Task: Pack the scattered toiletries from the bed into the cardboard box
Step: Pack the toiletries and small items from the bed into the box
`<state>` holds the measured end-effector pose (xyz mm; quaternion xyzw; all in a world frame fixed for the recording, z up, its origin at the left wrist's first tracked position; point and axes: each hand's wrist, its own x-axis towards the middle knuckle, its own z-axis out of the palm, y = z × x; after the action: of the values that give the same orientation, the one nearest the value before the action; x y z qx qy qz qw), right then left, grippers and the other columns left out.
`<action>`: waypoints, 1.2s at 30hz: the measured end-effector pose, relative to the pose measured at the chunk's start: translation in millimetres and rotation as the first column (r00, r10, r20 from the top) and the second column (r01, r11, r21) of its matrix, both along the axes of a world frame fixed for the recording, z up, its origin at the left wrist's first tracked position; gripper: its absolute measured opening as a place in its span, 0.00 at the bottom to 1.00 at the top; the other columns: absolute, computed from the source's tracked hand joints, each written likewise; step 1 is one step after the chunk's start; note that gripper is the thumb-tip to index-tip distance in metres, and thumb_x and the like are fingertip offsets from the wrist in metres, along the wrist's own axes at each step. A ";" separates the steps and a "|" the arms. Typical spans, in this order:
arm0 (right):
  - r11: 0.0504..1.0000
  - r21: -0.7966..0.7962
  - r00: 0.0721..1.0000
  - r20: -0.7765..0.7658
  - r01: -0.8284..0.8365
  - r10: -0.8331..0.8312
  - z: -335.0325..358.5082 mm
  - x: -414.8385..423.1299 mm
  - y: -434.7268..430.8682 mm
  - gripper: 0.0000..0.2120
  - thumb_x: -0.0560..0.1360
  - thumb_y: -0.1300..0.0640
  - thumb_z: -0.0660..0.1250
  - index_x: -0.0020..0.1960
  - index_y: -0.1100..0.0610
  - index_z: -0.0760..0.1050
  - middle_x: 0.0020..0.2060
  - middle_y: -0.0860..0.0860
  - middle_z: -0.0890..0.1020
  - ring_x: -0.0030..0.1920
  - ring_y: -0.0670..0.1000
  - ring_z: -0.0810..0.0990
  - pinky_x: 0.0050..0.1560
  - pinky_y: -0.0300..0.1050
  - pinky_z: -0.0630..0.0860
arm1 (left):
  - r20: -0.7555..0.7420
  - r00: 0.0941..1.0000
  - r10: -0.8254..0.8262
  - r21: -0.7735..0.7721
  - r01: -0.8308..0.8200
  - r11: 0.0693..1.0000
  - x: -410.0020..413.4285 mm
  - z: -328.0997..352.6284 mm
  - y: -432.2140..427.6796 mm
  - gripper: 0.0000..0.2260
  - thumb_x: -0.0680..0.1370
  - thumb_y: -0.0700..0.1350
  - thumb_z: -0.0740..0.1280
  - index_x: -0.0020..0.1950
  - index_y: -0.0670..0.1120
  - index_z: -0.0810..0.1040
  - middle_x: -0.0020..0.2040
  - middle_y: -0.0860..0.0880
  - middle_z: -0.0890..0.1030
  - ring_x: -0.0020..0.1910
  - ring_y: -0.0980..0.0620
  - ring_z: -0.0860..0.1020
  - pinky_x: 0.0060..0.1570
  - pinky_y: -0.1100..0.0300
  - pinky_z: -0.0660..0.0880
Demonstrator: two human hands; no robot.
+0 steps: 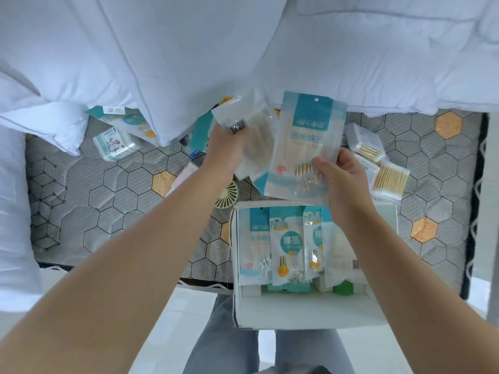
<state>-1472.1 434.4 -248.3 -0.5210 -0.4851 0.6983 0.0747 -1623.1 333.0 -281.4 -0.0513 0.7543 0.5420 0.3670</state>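
Both hands are raised above the mattress, each closed on a packet. A teal-and-white swab pouch [305, 147] is pinched at its lower edge between the thumb and fingers of the right hand [343, 179], its printed face turned to the camera. A clear packet [248, 122] with a barcode is gripped by the left hand [226, 147], and what seems to be a second, paler packet is held behind it; how many are in that grip cannot be told.

Just below the hands, the cardboard box [310, 309] is seen open at the near edge of the bed, with several pouches [286, 244] already stood in a row inside and small teal and green cartons beneath them.

More toiletries remain scattered: plastic tubs of wooden cotton swabs [388, 179] just right of the held pouch, a small printed tub [116, 144] and another pouch [121, 117] partly tucked under a white pillow [81, 76] on the left, and a small round fan [226, 195] beside the box.

Risks can be judged: the slippery packets in the left hand may slide apart and drop, the standing row may be toppled by a careless insertion, and items hidden under the pillow may be overlooked.
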 end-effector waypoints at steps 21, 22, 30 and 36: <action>0.953 -0.304 0.995 -0.095 -0.007 -0.023 25.6 90.8 10.0 0.13 0.73 0.72 0.55 0.43 0.58 0.75 0.33 0.48 0.83 0.35 0.47 0.82 0.38 0.44 0.79 | -0.150 0.933 -0.328 -0.198 0.297 0.934 76.8 54.2 -33.5 0.43 0.69 0.41 0.75 0.76 0.51 0.52 0.72 0.52 0.62 0.68 0.57 0.64 0.65 0.60 0.63; 0.946 -0.323 0.995 -0.103 -0.039 0.006 26.2 93.4 13.0 0.14 0.73 0.72 0.55 0.43 0.58 0.75 0.33 0.48 0.83 0.34 0.47 0.81 0.38 0.44 0.78 | -0.196 0.842 -0.502 -0.253 0.451 0.856 77.2 55.2 -35.5 0.40 0.69 0.42 0.75 0.75 0.52 0.56 0.72 0.53 0.63 0.66 0.60 0.62 0.65 0.62 0.61; 0.885 -0.441 0.987 -0.114 -0.152 0.113 19.1 90.7 15.5 0.12 0.63 0.65 0.62 0.46 0.62 0.76 0.40 0.56 0.80 0.39 0.54 0.78 0.45 0.49 0.74 | 0.026 0.503 -0.864 -0.213 0.847 0.487 92.4 53.7 -16.2 0.28 0.72 0.53 0.71 0.70 0.56 0.65 0.65 0.57 0.72 0.63 0.55 0.70 0.59 0.60 0.66; 0.952 -0.303 0.998 -0.050 -0.046 0.033 10.4 97.8 13.3 0.09 0.73 0.71 0.57 0.47 0.62 0.73 0.42 0.56 0.78 0.41 0.53 0.76 0.47 0.49 0.73 | -0.025 0.652 -0.758 -0.311 0.715 0.626 101.3 37.8 -18.6 0.09 0.75 0.48 0.67 0.44 0.43 0.73 0.41 0.47 0.77 0.40 0.48 0.76 0.41 0.55 0.71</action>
<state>-1374.3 447.7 -237.9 -0.5011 -0.3803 0.7773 -0.0097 -1521.8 314.4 -243.7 0.2542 0.8017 0.2361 0.4867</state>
